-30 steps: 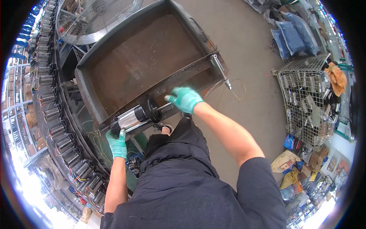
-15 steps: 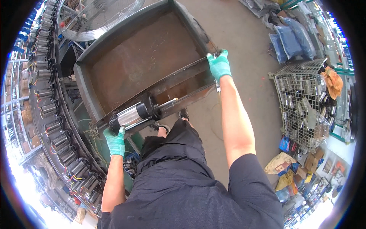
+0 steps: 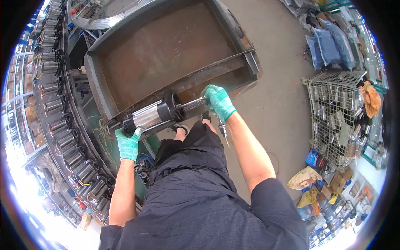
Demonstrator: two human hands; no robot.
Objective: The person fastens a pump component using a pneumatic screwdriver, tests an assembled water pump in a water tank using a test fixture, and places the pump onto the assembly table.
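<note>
A motor (image 3: pixel 146 116) with a silver cylindrical body and black ends lies across the dark metal bars at the near side of a tray. Gripping its black left end is my left hand (image 3: pixel 127 143), in a green glove. A thin metal shaft (image 3: pixel 191 103) sticks out of the motor's right end. At the tip of that shaft is my right hand (image 3: pixel 218 101), also gloved in green, with its fingers curled closed. Below its palm hangs a slim metal fitting (image 3: pixel 223 125) with a thin tail. What the fingers themselves hold is hidden.
A large rusty tray (image 3: pixel 162 50) with raised grey walls spreads in front of me. On the left, a curved rack (image 3: pixel 62 125) carries many similar metal cylinders with coloured wires. To the right stands a wire mesh basket (image 3: pixel 333 121) of metal parts, near blue bags (image 3: pixel 331 46).
My right hand has come from the far right end of the metal bar, leftward and nearer, to the motor's shaft. The left hand stays on the motor. The view has shifted slightly.
</note>
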